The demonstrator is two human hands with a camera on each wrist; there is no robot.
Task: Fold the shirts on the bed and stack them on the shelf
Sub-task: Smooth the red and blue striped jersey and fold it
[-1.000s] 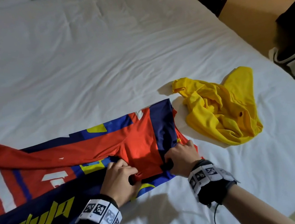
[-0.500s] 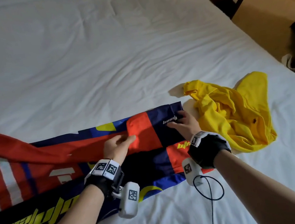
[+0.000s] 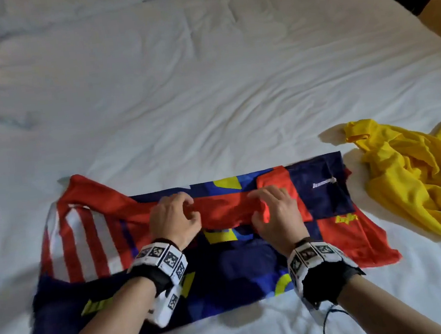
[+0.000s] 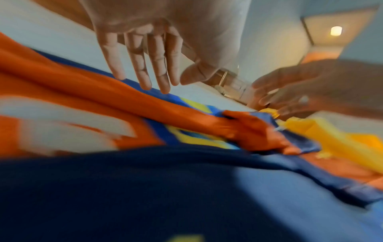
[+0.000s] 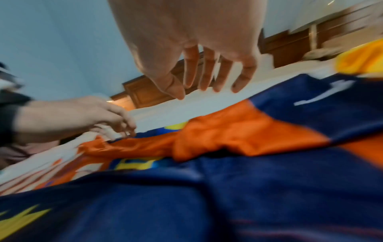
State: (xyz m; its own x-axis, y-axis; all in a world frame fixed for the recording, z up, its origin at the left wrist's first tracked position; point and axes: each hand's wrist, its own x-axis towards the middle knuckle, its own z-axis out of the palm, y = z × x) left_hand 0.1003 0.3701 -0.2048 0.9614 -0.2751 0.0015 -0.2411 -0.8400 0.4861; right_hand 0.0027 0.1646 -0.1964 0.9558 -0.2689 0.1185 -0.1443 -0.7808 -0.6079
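The multicoloured shirt (image 3: 253, 267) is spread flat on the white bed (image 3: 204, 86), directly beneath both hands. The left hand (image 3: 174, 220) is held over the red sleeve (image 3: 224, 213); its fingers (image 4: 143, 65) are extended and slightly apart, their tips at the fabric, nothing being gripped. The right hand (image 3: 275, 215) is held just beside it, its fingers (image 5: 207, 70) straight and loosely spread above the same red fold. A crumpled yellow shirt (image 3: 418, 177) is seen beyond the right fingertips, apart from them.
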